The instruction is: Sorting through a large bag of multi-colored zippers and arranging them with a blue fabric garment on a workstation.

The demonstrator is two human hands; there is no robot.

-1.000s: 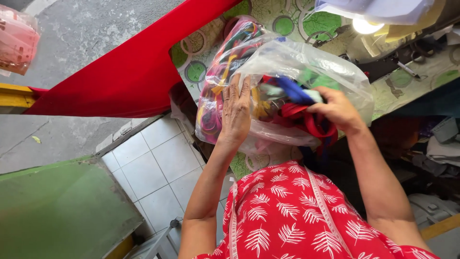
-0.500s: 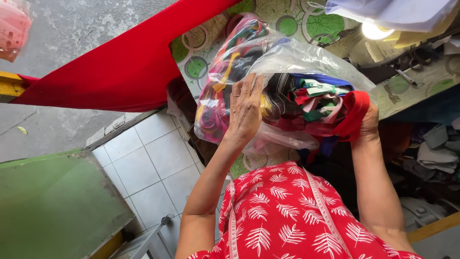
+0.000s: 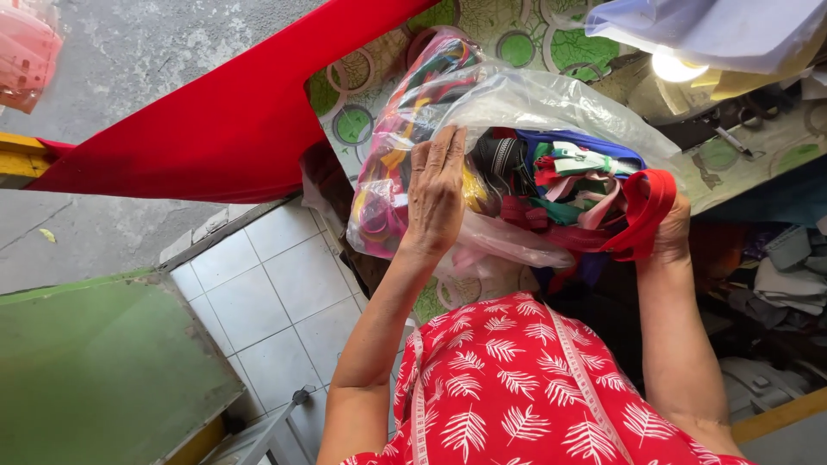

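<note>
A clear plastic bag [image 3: 534, 103] stuffed with several coloured zippers and fabric strips [image 3: 560, 185] rests on a table covered in a cloth with green circles [image 3: 517, 47]. My left hand [image 3: 435, 194] presses on the bag's left side, its fingers pinching the plastic near the mouth. At the bag's right edge, my right hand [image 3: 674, 231] grips a bunch of red strips [image 3: 642, 220] that spill out of the opening. Most of the right hand's fingers are hidden behind the strips.
A red cloth [image 3: 233, 120] drapes from the table to the left. A lit lamp [image 3: 676, 67] glows at the top right under pale fabric [image 3: 715, 30]. White floor tiles [image 3: 267, 301], a green surface [image 3: 95, 370] and a pink bag [image 3: 26, 52] lie to the left. Dark clutter fills the right side.
My right hand has moved to the right and lower, drawing the red strips out and spreading the bag's mouth wider. My left hand stays on the bag.
</note>
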